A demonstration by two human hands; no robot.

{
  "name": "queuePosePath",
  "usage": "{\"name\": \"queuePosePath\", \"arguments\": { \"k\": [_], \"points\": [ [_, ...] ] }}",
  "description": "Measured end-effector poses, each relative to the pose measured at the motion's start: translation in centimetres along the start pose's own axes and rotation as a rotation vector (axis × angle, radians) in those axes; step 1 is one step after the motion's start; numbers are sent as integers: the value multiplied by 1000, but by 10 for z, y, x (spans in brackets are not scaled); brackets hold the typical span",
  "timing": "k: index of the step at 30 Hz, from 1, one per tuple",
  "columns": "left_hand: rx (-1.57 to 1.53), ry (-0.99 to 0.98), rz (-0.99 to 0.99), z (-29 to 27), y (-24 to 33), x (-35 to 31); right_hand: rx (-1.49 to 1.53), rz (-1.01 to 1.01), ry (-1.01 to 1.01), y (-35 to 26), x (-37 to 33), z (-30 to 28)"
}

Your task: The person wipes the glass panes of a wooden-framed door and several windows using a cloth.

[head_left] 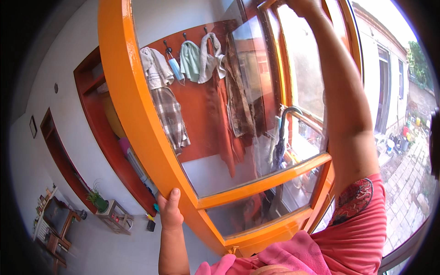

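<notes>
I brace the orange door (142, 133), directly ahead, left hand (171, 211) fingers clasping its edge. Hold it steady while the right hand (306, 5) reaches high; I cannot tell its fingers' state. The raised arm (341, 96) obscures the door's right side; a plaid garment (168, 114) hangs behind.

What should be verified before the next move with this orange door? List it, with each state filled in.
1. Left hand at the orange door: ok, it is at the frame's edge, thumb on the near side.
2. Right hand fully in view: not ok, the picture's top edge cuts it off.
3. Right hand's hold: cannot tell, its fingertips are out of sight.
4. Plant stand apart from the door: ok, floor shows between them.
5. Pink cloth off the door: cannot tell, they overlap in this view.
</notes>
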State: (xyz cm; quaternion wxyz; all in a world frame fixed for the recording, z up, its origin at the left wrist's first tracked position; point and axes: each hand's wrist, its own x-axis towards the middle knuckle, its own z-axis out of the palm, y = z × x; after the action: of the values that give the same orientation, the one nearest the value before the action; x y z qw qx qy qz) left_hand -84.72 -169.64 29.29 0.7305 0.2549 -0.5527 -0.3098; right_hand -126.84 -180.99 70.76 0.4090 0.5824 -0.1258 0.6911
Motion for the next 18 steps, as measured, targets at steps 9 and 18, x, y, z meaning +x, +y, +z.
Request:
{"name": "queuePosePath", "arguments": {
  "k": [9, 18],
  "points": [
    [-24, -29, -22, -22, -13, 5, 279, -518, -531, -213, -156, 34],
    [-39, -5, -17, -16, -27, 10, -141, 60, -95, -27, -81, -60]
  ]
}}
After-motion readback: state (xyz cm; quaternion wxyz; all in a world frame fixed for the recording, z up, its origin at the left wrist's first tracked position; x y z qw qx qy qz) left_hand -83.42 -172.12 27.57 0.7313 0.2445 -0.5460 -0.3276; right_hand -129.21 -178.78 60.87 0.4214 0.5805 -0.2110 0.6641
